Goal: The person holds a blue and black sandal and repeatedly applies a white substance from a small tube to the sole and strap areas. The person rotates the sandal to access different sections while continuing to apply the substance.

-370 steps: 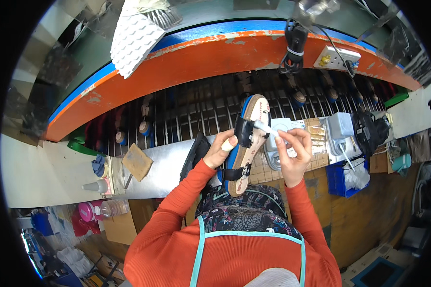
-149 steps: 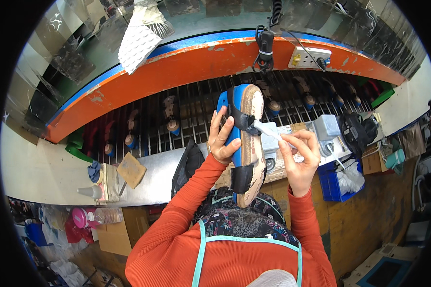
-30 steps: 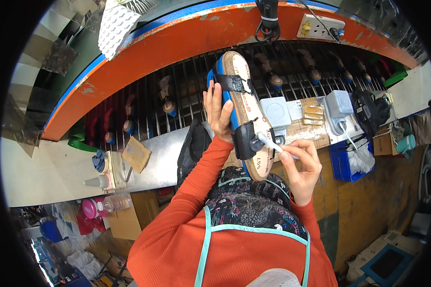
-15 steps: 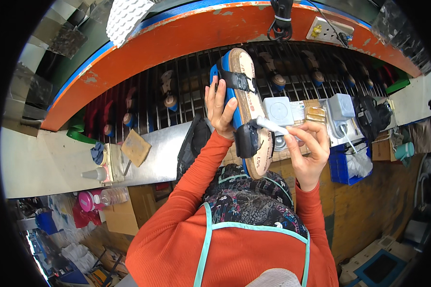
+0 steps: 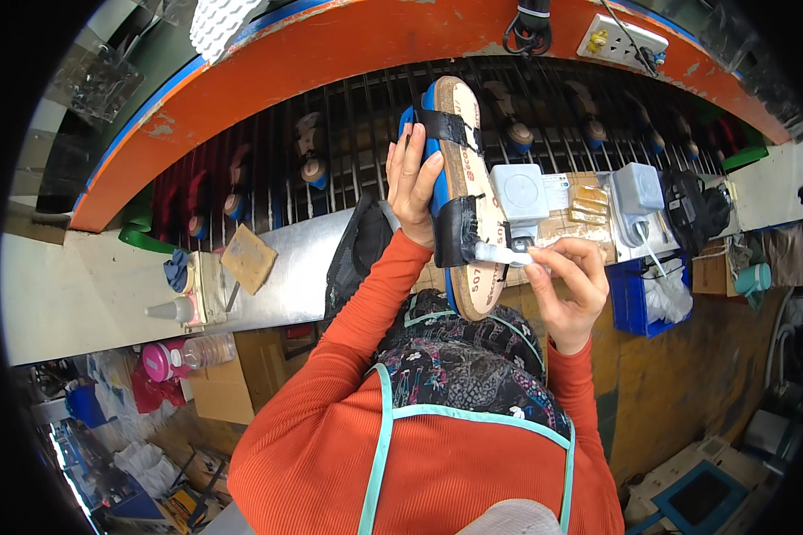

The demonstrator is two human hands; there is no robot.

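In front of my chest, a sandal (image 5: 480, 192) on a blue shoe last (image 5: 435, 94) is held sole side up. Its cork-edged, cream insole board faces me, and black straps wrap over its edge at two places. My left hand (image 5: 412, 189) grips the last from the left, fingers stretched along its side. Between thumb and fingertips, my right hand (image 5: 569, 283) pinches a slim, whitish stick-like tool (image 5: 501, 255). The tool's tip meets the board beside the end of the lower black strap (image 5: 456, 232). Its exact kind is unclear.
Behind the sandal, a rack of metal bars (image 5: 366, 116) carries several lasts under an orange beam (image 5: 330, 58). Grey-white square-topped containers (image 5: 519, 192) (image 5: 636, 189) stand to the right, above a blue crate (image 5: 647, 299). A tan block (image 5: 249, 259) lies on the left bench.
The tool's tip has moved down along the lower strap's end, my right hand lowering slightly. The sandal has risen a little and turned slightly.
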